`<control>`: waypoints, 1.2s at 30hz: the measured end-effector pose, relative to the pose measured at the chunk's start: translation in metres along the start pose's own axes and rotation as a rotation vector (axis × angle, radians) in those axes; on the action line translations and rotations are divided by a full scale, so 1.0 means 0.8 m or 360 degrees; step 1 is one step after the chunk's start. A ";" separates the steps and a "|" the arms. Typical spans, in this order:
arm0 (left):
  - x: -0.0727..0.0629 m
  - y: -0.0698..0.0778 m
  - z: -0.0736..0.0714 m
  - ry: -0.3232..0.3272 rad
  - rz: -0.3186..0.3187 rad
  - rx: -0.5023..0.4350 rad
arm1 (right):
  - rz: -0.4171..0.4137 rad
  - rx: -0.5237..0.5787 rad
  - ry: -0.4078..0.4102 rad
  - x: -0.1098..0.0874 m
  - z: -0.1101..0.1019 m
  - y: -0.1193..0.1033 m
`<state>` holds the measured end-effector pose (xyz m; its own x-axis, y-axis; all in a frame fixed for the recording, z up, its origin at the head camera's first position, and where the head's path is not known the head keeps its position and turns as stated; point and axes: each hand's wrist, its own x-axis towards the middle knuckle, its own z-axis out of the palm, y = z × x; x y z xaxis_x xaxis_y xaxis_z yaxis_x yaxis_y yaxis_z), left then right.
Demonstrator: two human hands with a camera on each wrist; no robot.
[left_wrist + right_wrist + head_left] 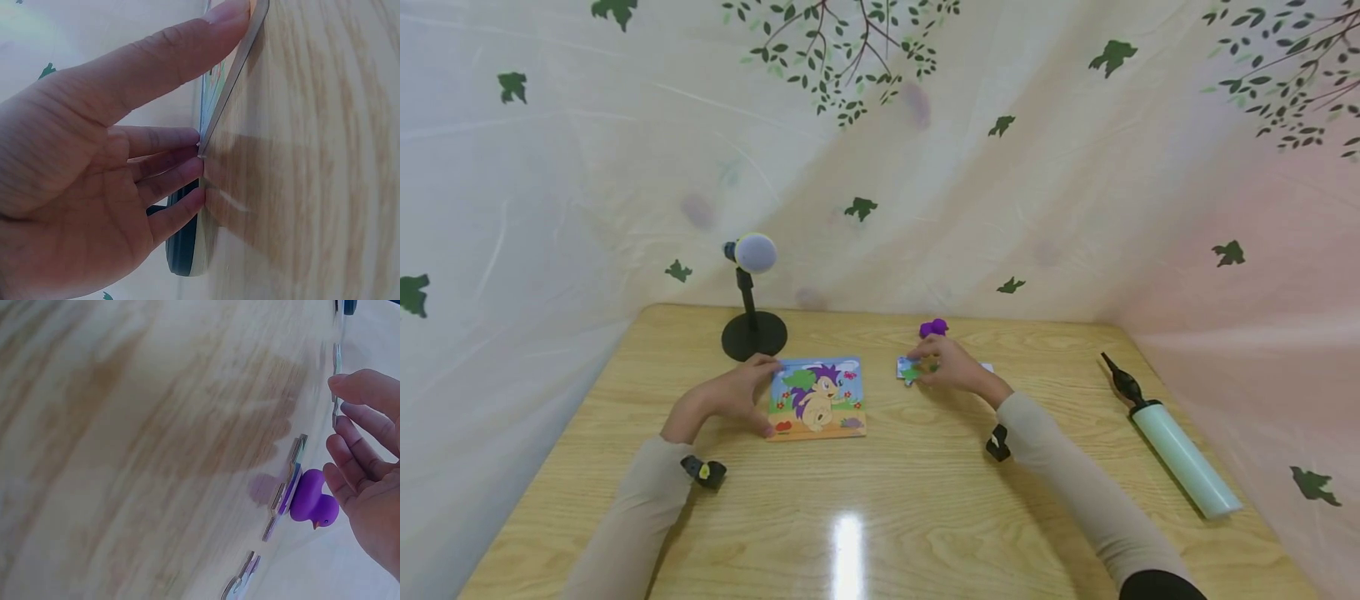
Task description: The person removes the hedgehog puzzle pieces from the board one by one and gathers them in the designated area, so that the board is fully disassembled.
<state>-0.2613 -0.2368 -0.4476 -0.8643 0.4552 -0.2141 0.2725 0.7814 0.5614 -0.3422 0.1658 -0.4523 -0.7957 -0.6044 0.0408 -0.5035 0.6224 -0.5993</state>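
Note:
A puzzle board (pixel 817 400) with a purple-haired hedgehog picture lies flat on the wooden table. My left hand (pixel 735 398) spans the board's left side, thumb at the near corner and fingertips at the far one. Those fingers (pixel 169 181) look nearly straight in the left wrist view. To the right of the board, my right hand (pixel 951 367) pinches a blue and green puzzle piece (pixel 909 372) between thumb and fingers. Seen edge-on in the right wrist view, that puzzle piece (pixel 336 362) is at the thumb tip, partly hidden by the fingers.
A purple bird toy (pixel 933 327) stands behind the right hand. More thin pieces (pixel 289 490) lie beside it, one partly hidden by the right wrist (pixel 988 367). A round-headed lamp (pixel 755 292) stands back left. A pale green hand pump (pixel 1183 458) lies along the right edge.

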 end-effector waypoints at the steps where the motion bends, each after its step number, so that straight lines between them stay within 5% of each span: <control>1: 0.000 0.000 0.000 0.0000 0.0000 -0.0001 | 0.0005 0.0002 -0.0002 0.000 0.000 0.000; 36: 0.000 -0.001 -0.002 -0.0012 -0.0009 -0.0026 | 0.0063 -0.0036 -0.0074 0.006 -0.006 0.014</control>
<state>-0.2624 -0.2381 -0.4468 -0.8626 0.4541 -0.2230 0.2608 0.7770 0.5730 -0.3536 0.1719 -0.4553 -0.7988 -0.6013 -0.0199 -0.4800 0.6569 -0.5814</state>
